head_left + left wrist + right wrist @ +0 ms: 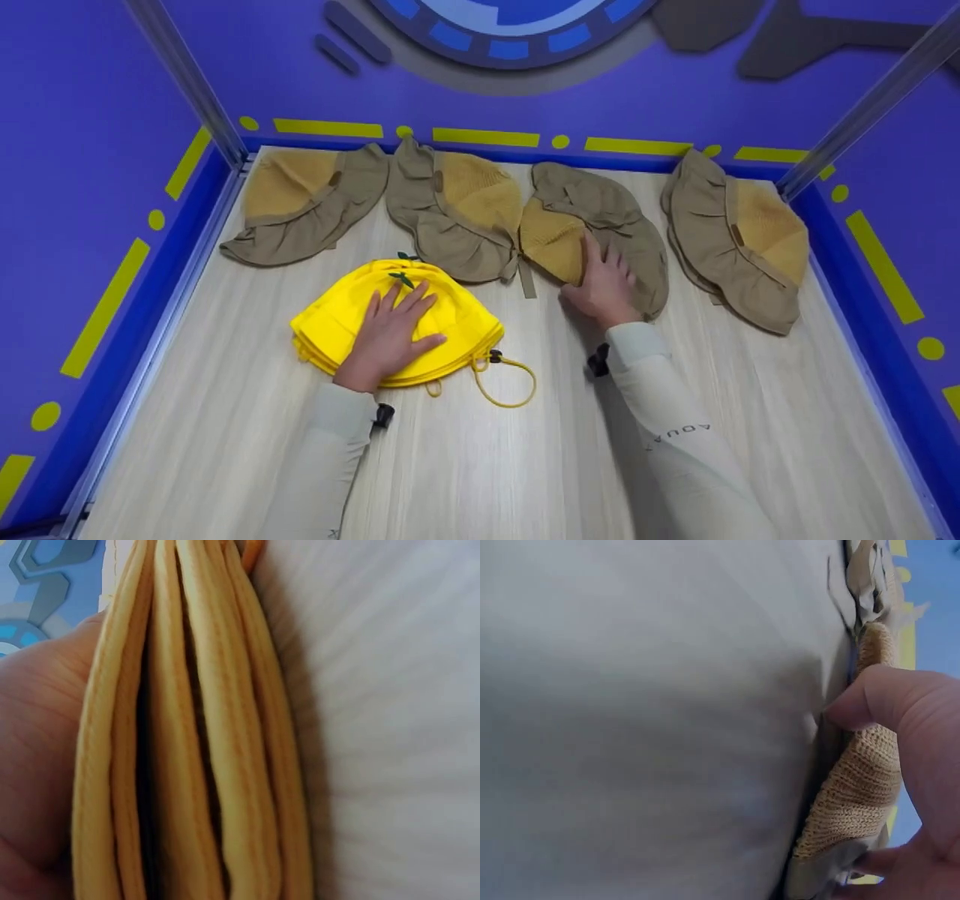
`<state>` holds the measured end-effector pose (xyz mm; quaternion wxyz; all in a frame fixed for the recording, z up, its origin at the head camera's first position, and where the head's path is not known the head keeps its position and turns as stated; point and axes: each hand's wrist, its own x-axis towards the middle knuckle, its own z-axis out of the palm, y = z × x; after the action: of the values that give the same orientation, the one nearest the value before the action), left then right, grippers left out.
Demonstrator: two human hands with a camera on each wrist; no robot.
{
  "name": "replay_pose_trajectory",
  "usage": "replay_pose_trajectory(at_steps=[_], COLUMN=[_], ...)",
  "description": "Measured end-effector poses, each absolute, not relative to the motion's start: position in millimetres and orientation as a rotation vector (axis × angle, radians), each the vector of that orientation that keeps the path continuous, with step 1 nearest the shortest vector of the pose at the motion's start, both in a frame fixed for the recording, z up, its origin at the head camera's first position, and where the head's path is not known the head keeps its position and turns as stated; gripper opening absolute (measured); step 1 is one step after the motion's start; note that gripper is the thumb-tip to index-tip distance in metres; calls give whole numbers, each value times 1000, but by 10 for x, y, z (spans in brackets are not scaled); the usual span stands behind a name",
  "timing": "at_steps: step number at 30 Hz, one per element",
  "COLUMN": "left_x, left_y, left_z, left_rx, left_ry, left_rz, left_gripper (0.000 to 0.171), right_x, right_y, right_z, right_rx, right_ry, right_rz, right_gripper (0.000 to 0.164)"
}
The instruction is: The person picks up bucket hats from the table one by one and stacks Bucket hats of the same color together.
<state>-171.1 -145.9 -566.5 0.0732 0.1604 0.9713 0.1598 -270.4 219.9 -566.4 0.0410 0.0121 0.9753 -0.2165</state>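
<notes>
My left hand (386, 341) rests with spread fingers on folded yellow bucket hats (465, 315), stacked one on another. Green leaf sprouts (401, 280) top them, and a yellow cord loop (517, 405) trails to the right. Several yellow brim layers (169, 765) show beside that hand in the left wrist view. At the third hat from the left, a folded sun hat (551, 240) with a tan knit crown and brown ruffled brim, my right hand (604, 289) grips the crown. In the right wrist view its thumb (866, 701) presses the knit crown's edge (859, 787); the other fingertips are partly hidden.
More brown-brimmed sun hats lie along the back: one at the far left (289, 184), one left of centre (476, 191) and one at the far right (772, 232). Blue-purple panels (480, 112) wall the pale wooden table (480, 472) at the back and sides.
</notes>
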Motion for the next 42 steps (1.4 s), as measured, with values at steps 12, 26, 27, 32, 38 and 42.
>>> replay_pose_trajectory(at_steps=[12,26,27,32,38,42], left_x=[-1715,-1708,-1707,-1702,-1694,-1698], left_y=[-1456,-1452,-1453,-1453,-1456,-1445], left_z=[-5663,-5678,-5677,-5675,-5680,-5676], left_rx=[474,477,474,468,461,454], left_ry=[2903,2915,2915,2911,2907,2907], left_rz=[501,490,488,484,481,467], left_gripper=[73,73,73,73,73,73], right_x=[-2664,-2526,-2524,-2510,-2456,-2375], right_y=[2429,2872,2897,3018,3092,3110], right_z=[-5645,-5498,-5480,-5339,-5055,-4855], right_rx=[18,148,131,67,-161,-256], right_ry=[3198,3714,3750,3847,3875,3791], right_rz=[-774,-1159,-1161,-1191,-1240,-1246], right_gripper=[49,21,22,25,25,25])
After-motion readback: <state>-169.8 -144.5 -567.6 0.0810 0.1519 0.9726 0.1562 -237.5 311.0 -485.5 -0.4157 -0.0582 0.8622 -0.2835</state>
